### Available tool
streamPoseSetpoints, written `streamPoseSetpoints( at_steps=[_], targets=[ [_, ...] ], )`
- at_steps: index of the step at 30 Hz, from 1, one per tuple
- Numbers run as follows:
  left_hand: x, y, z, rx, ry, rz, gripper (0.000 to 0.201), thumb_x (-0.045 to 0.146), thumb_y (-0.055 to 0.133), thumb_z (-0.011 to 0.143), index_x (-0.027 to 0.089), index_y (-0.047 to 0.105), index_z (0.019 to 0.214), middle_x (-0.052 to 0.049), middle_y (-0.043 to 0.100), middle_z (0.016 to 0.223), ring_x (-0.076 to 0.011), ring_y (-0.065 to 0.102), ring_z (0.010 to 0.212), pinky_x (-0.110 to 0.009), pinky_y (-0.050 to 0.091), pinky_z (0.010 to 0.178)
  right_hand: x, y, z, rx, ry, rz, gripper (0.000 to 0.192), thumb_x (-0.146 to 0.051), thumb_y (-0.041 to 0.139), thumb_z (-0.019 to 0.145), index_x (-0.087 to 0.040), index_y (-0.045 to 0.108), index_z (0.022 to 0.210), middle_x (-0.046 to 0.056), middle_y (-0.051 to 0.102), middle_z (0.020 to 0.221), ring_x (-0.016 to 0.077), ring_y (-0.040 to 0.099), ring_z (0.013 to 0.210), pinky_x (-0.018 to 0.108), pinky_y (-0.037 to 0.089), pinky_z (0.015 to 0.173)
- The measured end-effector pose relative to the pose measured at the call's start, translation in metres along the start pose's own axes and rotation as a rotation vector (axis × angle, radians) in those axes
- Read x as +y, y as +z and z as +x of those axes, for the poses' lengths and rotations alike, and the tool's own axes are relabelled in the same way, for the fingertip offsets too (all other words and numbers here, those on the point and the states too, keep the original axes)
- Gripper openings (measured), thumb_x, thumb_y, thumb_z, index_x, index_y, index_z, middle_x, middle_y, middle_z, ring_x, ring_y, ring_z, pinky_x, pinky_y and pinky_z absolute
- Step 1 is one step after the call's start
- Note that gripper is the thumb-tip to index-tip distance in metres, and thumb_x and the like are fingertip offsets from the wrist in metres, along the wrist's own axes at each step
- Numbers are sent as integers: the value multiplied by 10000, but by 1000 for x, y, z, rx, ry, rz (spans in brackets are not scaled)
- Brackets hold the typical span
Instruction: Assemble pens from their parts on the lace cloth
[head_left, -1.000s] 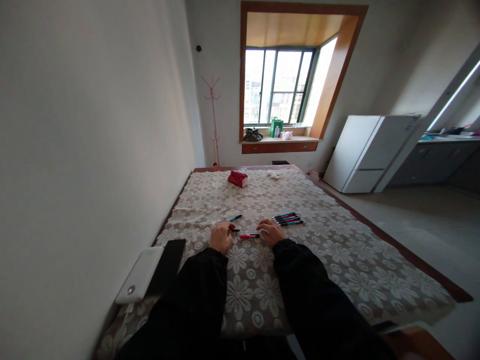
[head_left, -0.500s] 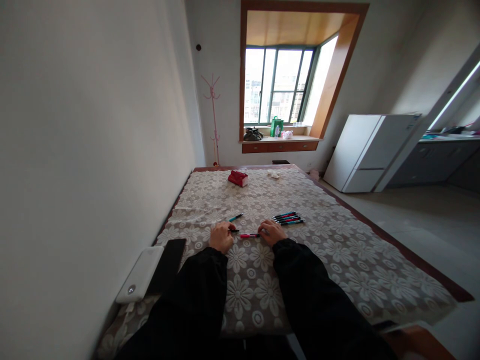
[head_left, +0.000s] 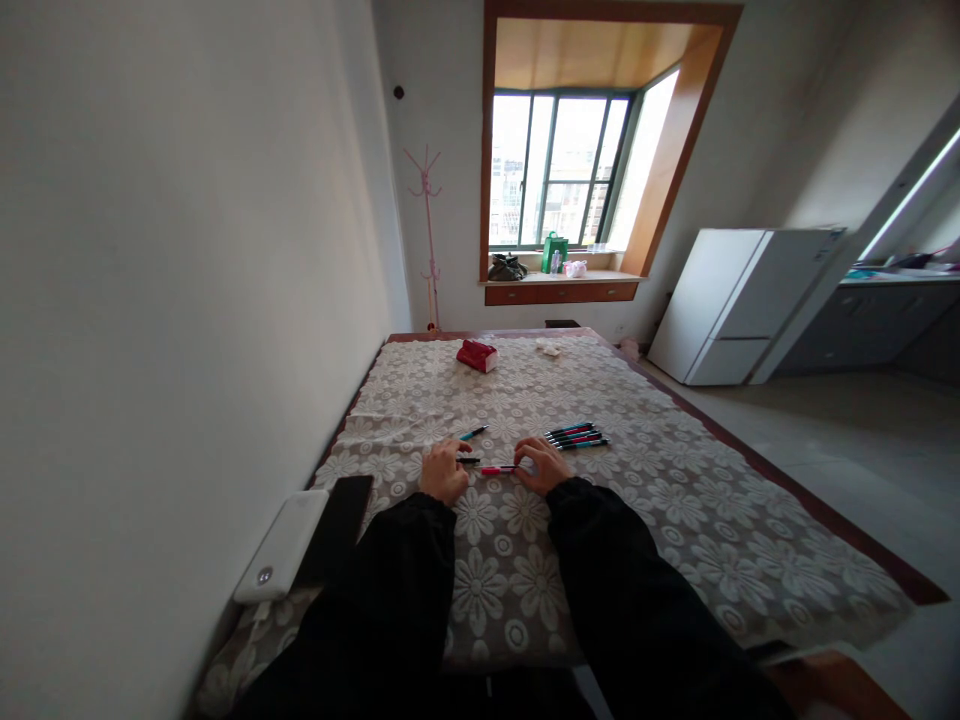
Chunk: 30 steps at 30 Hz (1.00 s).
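My left hand (head_left: 444,472) is closed in a pinch around a short black pen piece (head_left: 469,460), whose end points right from the fingertips. My right hand (head_left: 541,466) pinches the right end of a pink pen (head_left: 495,470), which lies level between both hands. A thin dark section joins the pink barrel to my right fingertips. Just beyond my left hand, a blue-and-black pen (head_left: 474,433) rests on the cloth. Several blue, pink and black pens (head_left: 576,437) lie side by side past my right hand.
A patterned tablecloth (head_left: 517,590) covers the table. Farther back are a red packet (head_left: 476,355) and a crumpled white item (head_left: 551,349). By the left wall lie a white power bank (head_left: 281,545) with a cable and a dark flat phone-like object (head_left: 337,525).
Slightly more of the black piece shows at my left fingertips. At my right fingertips the pink pen's dark end looks thinner. Both hands stay in nearly the same place.
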<state>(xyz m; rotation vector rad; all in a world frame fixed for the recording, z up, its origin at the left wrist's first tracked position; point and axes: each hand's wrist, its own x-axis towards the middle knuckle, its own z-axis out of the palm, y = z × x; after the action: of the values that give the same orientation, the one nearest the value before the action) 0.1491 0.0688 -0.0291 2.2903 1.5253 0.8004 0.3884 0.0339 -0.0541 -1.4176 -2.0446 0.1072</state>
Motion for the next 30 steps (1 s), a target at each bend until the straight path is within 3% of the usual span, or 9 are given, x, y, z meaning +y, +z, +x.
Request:
streamPoseSetpoints(
  at_steps=[6,14,19,25,30],
  targets=[
    [7,-5,-2,48,161,-77,318,86,540,676,249,655,924,-22,632,1045,-216,513,1052,-341,377,918,-3,0,-1,-38,-57,-9,121,-198,666,676,-242,663,789,46,520,1249,264,443,1166,440,347,981],
    [11,-4,-4,-37,241,-85,218,200,628,711,251,673,918,-27,630,1070,-220,494,1079,-364,358,958,-1,2,0,3,-18,-4,89,-214,627,736,-237,665,813,49,562,1198,248,471,1137,433,361,976],
    [10,-6,-3,-32,205,-66,307,108,573,674,261,666,924,-9,627,1083,-209,490,1089,-348,355,957,6,3,1,-21,105,-73,192,-151,580,758,-251,699,870,47,577,1181,244,490,1118,422,377,968],
    [11,-10,-2,-69,66,-20,391,66,509,648,245,657,963,-24,624,1121,-232,472,1122,-364,347,966,8,3,2,-56,138,-98,125,-213,616,770,-270,711,828,20,589,1164,225,502,1105,387,384,965],
    [6,-6,-1,-49,68,-8,340,102,519,683,239,655,963,-31,636,1076,-226,498,1073,-350,360,932,8,5,2,-53,144,-99,97,-201,614,770,-242,696,802,35,602,1141,234,504,1096,394,387,950]
  ],
)
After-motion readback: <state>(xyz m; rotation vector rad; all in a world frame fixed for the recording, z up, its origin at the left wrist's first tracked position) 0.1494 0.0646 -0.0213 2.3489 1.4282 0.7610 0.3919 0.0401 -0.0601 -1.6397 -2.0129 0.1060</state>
